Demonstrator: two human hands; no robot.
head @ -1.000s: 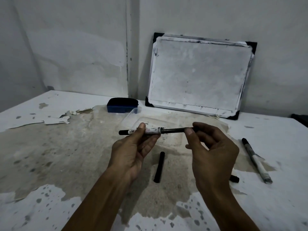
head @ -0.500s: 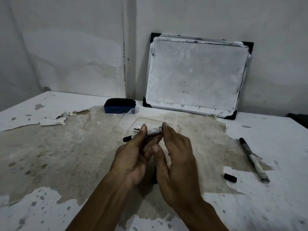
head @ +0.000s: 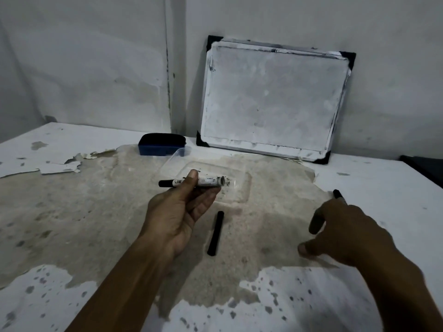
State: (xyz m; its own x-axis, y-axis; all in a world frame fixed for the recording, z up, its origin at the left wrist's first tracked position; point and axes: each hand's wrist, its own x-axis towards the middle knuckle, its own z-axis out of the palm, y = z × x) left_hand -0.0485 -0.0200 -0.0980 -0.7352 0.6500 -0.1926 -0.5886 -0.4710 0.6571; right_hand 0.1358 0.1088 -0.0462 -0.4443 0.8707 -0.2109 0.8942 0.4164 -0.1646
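My left hand (head: 177,212) is palm up above the table and grips a white-barrelled marker (head: 208,181) between thumb and fingers. The marker lies level, its black cap pointing left and its open grey end pointing right. My right hand (head: 347,231) hovers low over the table at the right, blurred, with thumb and forefinger spread downward and nothing visible in it. Between the hands a black stick (head: 215,233) lies on the table. Only the black tip of a second marker (head: 338,194) shows beyond my right hand.
A clear plastic tray (head: 242,188) lies on the table behind the held marker. A blue eraser (head: 161,144) sits at the back. A smudged whiteboard (head: 271,99) leans against the wall. The tabletop (head: 72,212) is worn, with peeling white paint.
A second black stick, held at the marker's right end by my right hand, is no longer visible. That hand let go and swung right, low over the table. My left hand still holds the marker.
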